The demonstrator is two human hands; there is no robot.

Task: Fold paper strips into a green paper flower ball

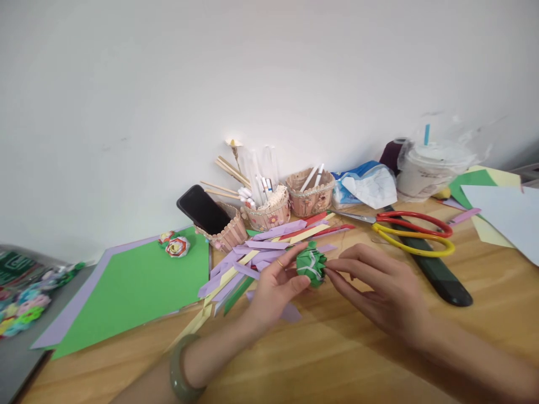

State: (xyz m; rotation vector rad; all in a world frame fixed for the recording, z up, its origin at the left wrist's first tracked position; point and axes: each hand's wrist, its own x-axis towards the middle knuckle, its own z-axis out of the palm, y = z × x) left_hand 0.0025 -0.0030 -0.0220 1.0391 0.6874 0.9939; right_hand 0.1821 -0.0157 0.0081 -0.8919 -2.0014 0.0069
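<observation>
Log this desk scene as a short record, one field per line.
Left hand: holds a green paper piece
Right hand: fingertips at that piece's edge
Surface: wooden table
Beyond the hands: loose paper strips, mostly purple
Left side: green sheet, small paper flower
Right side: scissors, one red handle, one yellow
Back: phone leaning in a holder

We have one view, the head camera's, looking from the wearer's head forward and slightly down across the tabletop (269, 359). We face the pale wall (269, 73) behind its far edge, close enough that both forearms enter from the bottom.
</observation>
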